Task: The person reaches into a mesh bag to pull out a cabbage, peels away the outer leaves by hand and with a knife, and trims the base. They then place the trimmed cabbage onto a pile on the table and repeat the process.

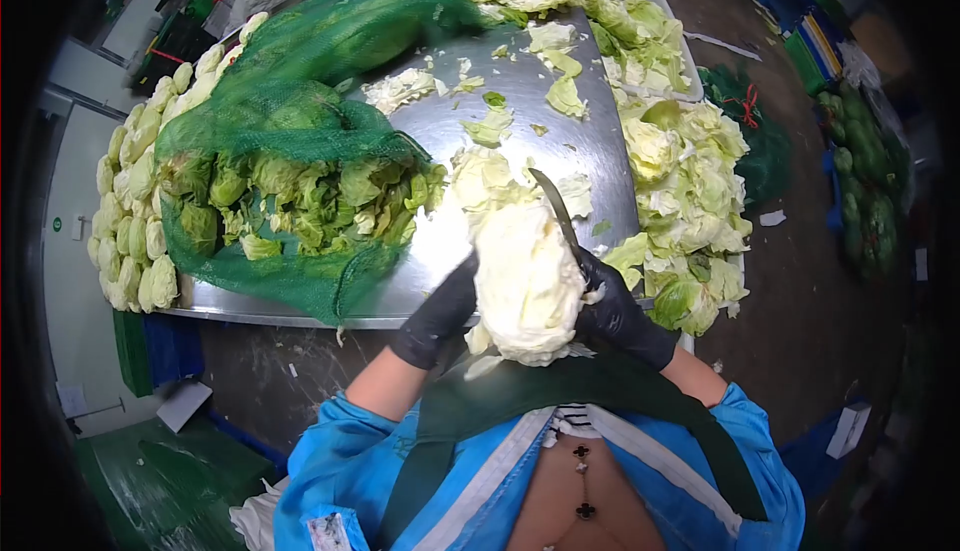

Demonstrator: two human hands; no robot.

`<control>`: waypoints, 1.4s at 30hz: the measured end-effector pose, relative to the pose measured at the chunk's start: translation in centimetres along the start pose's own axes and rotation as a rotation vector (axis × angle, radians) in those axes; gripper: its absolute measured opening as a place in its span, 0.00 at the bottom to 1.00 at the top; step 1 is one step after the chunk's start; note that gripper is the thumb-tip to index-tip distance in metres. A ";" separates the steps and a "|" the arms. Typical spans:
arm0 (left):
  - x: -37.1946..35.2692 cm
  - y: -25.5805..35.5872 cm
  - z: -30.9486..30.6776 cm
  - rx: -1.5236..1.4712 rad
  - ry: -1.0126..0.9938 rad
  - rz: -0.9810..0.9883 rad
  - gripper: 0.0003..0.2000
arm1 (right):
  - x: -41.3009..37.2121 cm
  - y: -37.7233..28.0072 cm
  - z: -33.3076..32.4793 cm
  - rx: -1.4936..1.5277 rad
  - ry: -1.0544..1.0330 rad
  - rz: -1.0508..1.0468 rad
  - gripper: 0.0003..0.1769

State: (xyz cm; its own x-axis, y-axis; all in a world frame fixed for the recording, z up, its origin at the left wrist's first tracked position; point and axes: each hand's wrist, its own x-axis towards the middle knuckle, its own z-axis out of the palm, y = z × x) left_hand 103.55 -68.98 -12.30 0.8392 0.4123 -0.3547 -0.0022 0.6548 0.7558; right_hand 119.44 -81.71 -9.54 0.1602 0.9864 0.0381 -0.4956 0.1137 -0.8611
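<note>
In front of my body is a pale, peeled cabbage point(528, 286), large and whitish. My left hand point(440, 316), in a black glove, is closed against its left side; the fingertips are partly hidden behind it. On the right, my gloved right hand point(622, 313) grips a knife point(557, 206), whose dark curved blade points up and away along the cabbage's right edge. The handle is hidden in the fist. Loose cabbage leaves point(484, 176) lie on the metal table point(460, 61) just beyond the cabbage.
A green mesh sack point(290, 276) of untrimmed cabbages lies open on the table's left. Peeled cabbages point(130, 226) are stacked beyond it. Cabbage leaves point(690, 181) are heaped at the table's right side, by a white crate point(690, 66). Full net bags point(865, 181) stand farther right.
</note>
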 end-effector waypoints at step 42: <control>-3.4 -2.2 -0.6 1.603 -0.049 0.379 0.28 | -1.0 -4.0 1.4 -1.630 -0.238 -0.369 0.41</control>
State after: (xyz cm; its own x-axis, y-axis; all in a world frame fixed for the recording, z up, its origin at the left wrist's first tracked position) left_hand 100.38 -71.47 -13.12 0.9374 0.3465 -0.0356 0.3050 -0.7670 0.5646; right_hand 120.02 -83.00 -5.45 -0.1405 0.9491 0.2819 0.8955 0.2432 -0.3726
